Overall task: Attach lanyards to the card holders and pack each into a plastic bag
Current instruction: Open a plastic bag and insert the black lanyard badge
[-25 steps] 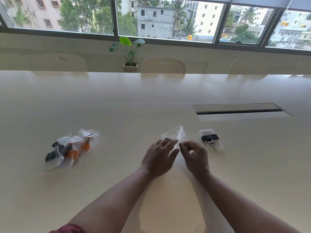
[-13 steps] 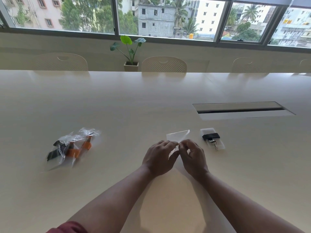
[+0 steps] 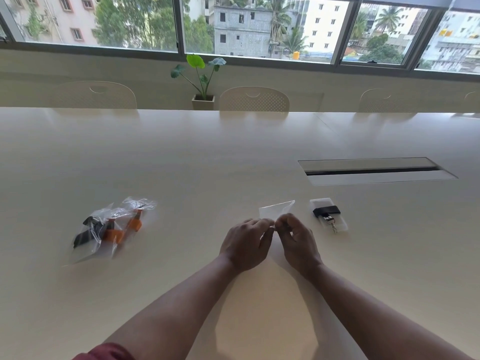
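Wide pale table (image 3: 181,165), windows (image 3: 259,24) beyond; left hand (image 3: 245,245), right hand (image 3: 296,240) both pinching clear bag (image 3: 276,210).

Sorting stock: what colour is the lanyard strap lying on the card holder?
Black, in the head view: lanyard strap on the card holder.

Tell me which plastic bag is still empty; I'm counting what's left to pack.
The clear bag pinched between the left hand and right hand. The bags lying at the left already hold orange and black lanyards.

Office mtg room: long table (image 3: 181,157) w/ cable hatch (image 3: 374,170), chairs (image 3: 254,99), windows (image 3: 259,24).
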The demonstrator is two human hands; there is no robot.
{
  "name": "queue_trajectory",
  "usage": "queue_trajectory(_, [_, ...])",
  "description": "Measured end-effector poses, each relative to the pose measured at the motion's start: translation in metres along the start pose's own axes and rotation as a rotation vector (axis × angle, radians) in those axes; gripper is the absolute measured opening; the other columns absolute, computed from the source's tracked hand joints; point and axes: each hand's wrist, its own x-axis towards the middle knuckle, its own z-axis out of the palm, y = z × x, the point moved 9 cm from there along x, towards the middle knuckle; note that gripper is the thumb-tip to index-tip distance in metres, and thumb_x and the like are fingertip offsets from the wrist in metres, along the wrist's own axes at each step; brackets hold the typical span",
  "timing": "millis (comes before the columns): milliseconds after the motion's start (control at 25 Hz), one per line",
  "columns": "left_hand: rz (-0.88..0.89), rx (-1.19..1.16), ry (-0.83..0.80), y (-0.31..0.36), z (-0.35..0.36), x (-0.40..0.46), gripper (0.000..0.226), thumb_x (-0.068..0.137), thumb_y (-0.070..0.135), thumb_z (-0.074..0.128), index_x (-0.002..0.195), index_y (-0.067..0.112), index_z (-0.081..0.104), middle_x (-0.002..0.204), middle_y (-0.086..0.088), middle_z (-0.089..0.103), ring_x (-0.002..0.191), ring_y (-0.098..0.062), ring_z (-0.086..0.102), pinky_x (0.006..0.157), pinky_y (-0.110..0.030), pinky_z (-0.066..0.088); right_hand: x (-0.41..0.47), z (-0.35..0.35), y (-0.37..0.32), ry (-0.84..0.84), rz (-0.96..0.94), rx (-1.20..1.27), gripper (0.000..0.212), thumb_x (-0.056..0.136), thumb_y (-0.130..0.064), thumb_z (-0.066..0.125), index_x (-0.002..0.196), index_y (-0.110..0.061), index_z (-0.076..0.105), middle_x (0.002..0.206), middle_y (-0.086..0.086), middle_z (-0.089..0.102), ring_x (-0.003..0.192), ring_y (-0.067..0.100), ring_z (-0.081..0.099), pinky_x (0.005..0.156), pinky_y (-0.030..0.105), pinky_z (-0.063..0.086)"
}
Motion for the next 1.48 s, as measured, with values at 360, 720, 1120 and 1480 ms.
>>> queue_trajectory(360, [-0.072,-0.021,-0.042,-0.005,0.003,-0.001,0.018,0.099,0.034,0.051,0.101,0.022,0.065,0.087,0.002,0.072,0.085,-0.024,0.066,0.069,-0.035,0.051,-0.003,0.001,-0.006,-0.012,-0.031,-0.075,0.013,0.089,-0.038,0.051,0.086,-0.026,0.055,0.076,-0.008,0.063,0.072,0.014,0.061,0.068,0.039,0.051])
queue_trajectory(720, [-0.053,-0.047,-0.063,-0.003,0.003,0.0,0.022,0.102,0.043,0.041,0.095,0.024,0.05,0.088,0.003,0.066,0.076,-0.029,0.061,0.062,-0.037,0.047,-0.006,0.005,-0.011,-0.053,-0.079,-0.124,0.004,0.085,-0.035,0.044,0.081,-0.034,0.045,0.074,-0.017,0.058,0.066,0.007,0.052,0.058,0.03,0.041])
queue_trajectory(1120, [-0.098,-0.078,-0.089,-0.008,0.004,0.0,0.021,0.105,0.037,0.04,0.092,0.021,0.047,0.089,-0.002,0.067,0.077,-0.036,0.061,0.063,-0.042,0.049,-0.004,0.008,-0.006,-0.072,-0.047,-0.121,0.027,0.098,-0.052,0.041,0.084,-0.03,0.047,0.078,-0.014,0.062,0.065,0.011,0.057,0.062,0.038,0.049])
queue_trajectory(1480, [-0.178,-0.169,-0.1,-0.021,0.006,0.004,0.023,0.098,0.031,0.047,0.075,0.032,0.049,0.064,0.017,0.053,0.063,-0.014,0.046,0.057,-0.031,0.033,0.0,0.016,0.001,-0.165,0.028,-0.154,0.024,0.093,-0.048,0.042,0.083,-0.032,0.056,0.08,-0.023,0.068,0.073,0.005,0.062,0.068,0.034,0.049])
